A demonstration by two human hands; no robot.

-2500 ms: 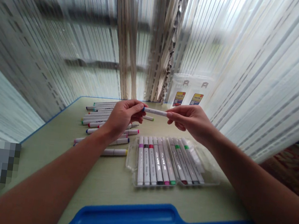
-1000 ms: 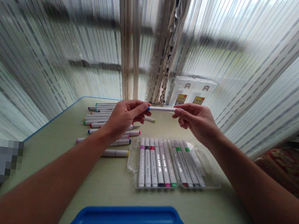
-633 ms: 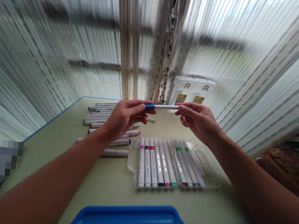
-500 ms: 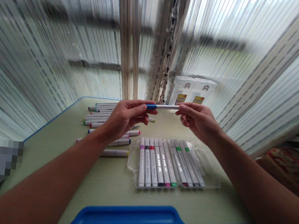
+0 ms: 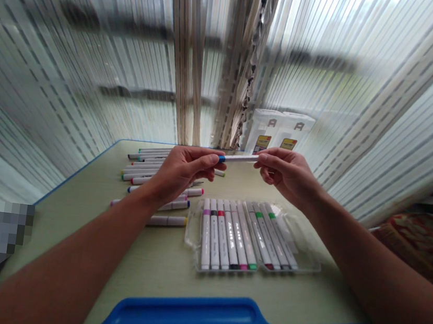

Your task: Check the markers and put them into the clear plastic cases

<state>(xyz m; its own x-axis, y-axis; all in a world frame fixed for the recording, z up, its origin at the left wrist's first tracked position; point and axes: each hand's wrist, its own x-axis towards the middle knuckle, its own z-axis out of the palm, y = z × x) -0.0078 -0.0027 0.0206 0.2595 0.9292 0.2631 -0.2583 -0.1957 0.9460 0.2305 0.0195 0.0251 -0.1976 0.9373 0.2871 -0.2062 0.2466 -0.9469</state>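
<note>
A white marker with a blue end [image 5: 239, 158] is held level above the far part of the table, between both hands. My left hand [image 5: 190, 168] pinches its blue end between thumb and fingers. At the white end, the thumb and fingertips of my right hand [image 5: 284, 168] are closed on the barrel. Below lies an open clear plastic case [image 5: 310, 267] with a row of white markers [image 5: 226, 237] in it, some with coloured bands or ends. Several loose markers [image 5: 172, 221] lie on the table beside and behind my left forearm, which partly hides them.
The pale table [image 5: 155, 275] has a blue rim with a moulded blue pen trough [image 5: 185, 316] at its near edge. Two upright clear cases [image 5: 281, 130] with yellow labels stand at the far edge. String curtains [image 5: 134, 57] hang behind. Patterned fabric [image 5: 419, 250] is at the right.
My left fingers have shifted along the marker, so less of its blue end shows. The marker sits slightly lower. My right hand stays in nearly the same place.
</note>
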